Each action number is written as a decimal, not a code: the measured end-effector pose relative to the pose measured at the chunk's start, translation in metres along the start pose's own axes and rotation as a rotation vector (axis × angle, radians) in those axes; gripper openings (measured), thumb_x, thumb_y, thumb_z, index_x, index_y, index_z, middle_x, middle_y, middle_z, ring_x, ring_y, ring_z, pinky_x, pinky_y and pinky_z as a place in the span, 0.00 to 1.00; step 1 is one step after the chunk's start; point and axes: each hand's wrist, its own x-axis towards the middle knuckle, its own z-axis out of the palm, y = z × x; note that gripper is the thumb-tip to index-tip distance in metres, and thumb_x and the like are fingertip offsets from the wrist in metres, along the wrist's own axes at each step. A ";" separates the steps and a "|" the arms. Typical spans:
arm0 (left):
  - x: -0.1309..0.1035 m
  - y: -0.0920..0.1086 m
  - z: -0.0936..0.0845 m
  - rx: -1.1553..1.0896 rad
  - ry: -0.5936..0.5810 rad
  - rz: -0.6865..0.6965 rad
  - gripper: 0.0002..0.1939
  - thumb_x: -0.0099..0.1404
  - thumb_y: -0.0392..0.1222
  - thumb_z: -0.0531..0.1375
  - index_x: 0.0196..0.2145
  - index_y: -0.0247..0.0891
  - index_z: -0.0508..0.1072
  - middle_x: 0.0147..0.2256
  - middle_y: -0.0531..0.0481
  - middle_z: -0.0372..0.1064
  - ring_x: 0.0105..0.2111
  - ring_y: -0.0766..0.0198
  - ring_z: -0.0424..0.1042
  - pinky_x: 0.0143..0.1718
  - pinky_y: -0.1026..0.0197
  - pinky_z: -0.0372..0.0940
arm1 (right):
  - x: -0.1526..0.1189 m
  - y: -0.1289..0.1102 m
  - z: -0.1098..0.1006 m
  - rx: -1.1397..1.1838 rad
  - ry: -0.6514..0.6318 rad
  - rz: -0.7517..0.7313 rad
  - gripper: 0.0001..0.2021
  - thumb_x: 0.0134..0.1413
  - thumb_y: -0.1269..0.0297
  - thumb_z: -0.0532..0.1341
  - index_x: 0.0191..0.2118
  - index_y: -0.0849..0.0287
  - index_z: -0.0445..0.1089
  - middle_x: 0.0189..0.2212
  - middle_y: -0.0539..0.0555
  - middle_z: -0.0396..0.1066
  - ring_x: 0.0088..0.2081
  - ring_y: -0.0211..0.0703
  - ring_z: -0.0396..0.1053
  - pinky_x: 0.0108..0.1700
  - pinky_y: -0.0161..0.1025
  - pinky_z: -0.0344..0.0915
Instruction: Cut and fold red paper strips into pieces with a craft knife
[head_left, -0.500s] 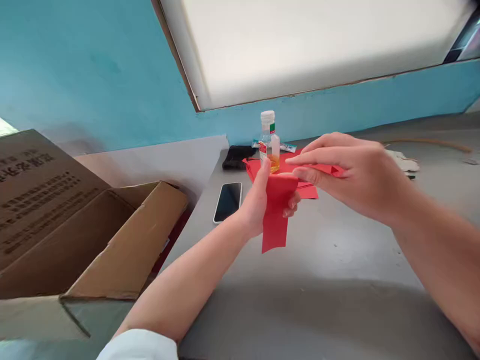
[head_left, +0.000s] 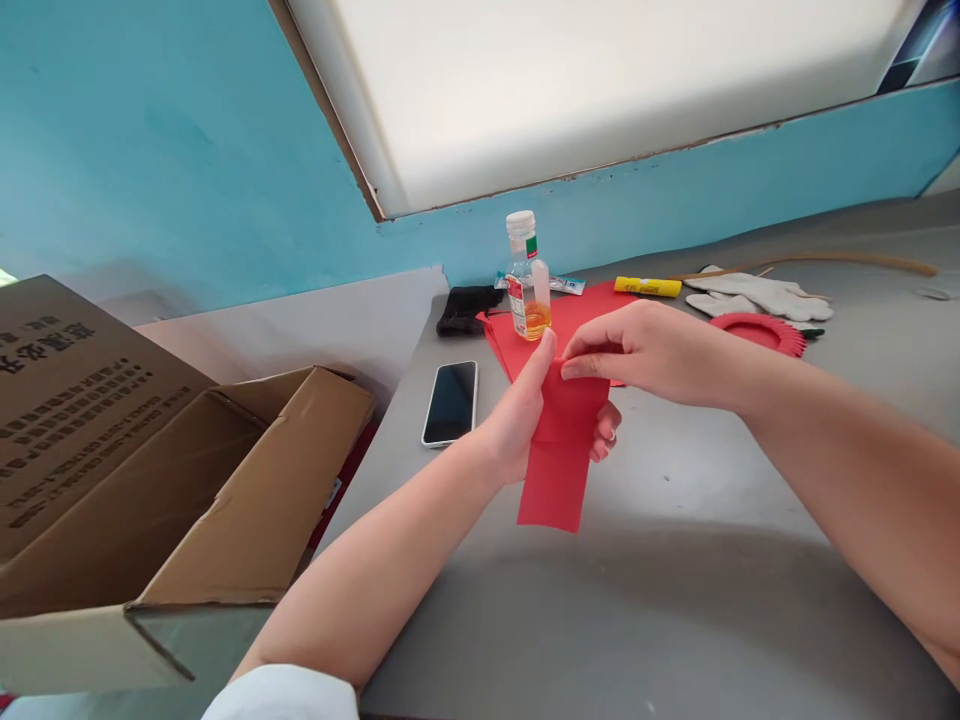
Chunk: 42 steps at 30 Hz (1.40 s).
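1 red paper strip [head_left: 553, 487] (a line crosses it) slants downward, lower end free.

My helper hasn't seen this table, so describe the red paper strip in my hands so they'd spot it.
Find the grey table by the blue wall, then the clear bottle. In front of it, the left hand grips the red strip, the right hand at its top. Unlike the red paper lying behind, it is held up.

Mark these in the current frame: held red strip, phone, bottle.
Red strip [head_left: 562, 455]: head view, near its middle.
Phone [head_left: 450, 402]: head view, dark screen.
Bottle [head_left: 529, 297]: head view, middle of its body.
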 end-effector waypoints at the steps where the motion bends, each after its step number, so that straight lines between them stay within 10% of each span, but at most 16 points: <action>1: 0.000 0.000 0.000 -0.024 -0.014 -0.002 0.33 0.59 0.70 0.41 0.36 0.38 0.67 0.23 0.49 0.65 0.23 0.64 0.68 0.28 0.63 0.61 | 0.001 0.001 0.001 -0.002 0.014 0.004 0.13 0.52 0.54 0.56 0.26 0.55 0.70 0.24 0.46 0.69 0.25 0.34 0.64 0.24 0.33 0.57; 9: 0.001 -0.002 -0.001 -0.051 -0.078 0.002 0.33 0.59 0.69 0.45 0.37 0.33 0.69 0.29 0.46 0.67 0.30 0.59 0.71 0.37 0.56 0.64 | 0.002 0.003 0.002 -0.012 0.032 -0.039 0.11 0.52 0.57 0.56 0.25 0.55 0.70 0.22 0.46 0.68 0.23 0.33 0.62 0.23 0.33 0.56; 15: -0.002 -0.004 -0.002 0.025 -0.099 -0.005 0.05 0.62 0.36 0.57 0.33 0.31 0.71 0.32 0.47 0.66 0.32 0.62 0.71 0.42 0.53 0.64 | 0.001 0.004 -0.002 0.035 -0.027 -0.061 0.09 0.51 0.59 0.56 0.28 0.54 0.72 0.25 0.46 0.70 0.27 0.35 0.66 0.25 0.32 0.59; 19: -0.001 -0.006 -0.003 0.087 -0.057 0.005 0.05 0.57 0.27 0.56 0.29 0.29 0.72 0.31 0.48 0.64 0.29 0.65 0.70 0.38 0.58 0.64 | 0.002 0.004 -0.002 0.024 -0.042 -0.048 0.09 0.51 0.59 0.57 0.29 0.54 0.73 0.25 0.47 0.71 0.28 0.36 0.66 0.25 0.33 0.60; 29: 0.001 -0.010 -0.004 -0.038 -0.159 -0.068 0.19 0.58 0.42 0.57 0.47 0.33 0.67 0.33 0.46 0.64 0.31 0.62 0.67 0.40 0.53 0.62 | 0.003 0.014 -0.010 0.036 -0.084 -0.103 0.10 0.51 0.59 0.55 0.30 0.54 0.74 0.27 0.47 0.72 0.28 0.36 0.66 0.27 0.34 0.59; 42: 0.000 -0.012 0.004 0.005 -0.135 -0.129 0.08 0.59 0.34 0.54 0.38 0.34 0.69 0.23 0.54 0.53 0.23 0.69 0.59 0.30 0.62 0.58 | 0.004 0.015 -0.010 0.040 -0.154 -0.118 0.09 0.48 0.56 0.58 0.29 0.53 0.74 0.24 0.47 0.69 0.25 0.34 0.62 0.24 0.33 0.55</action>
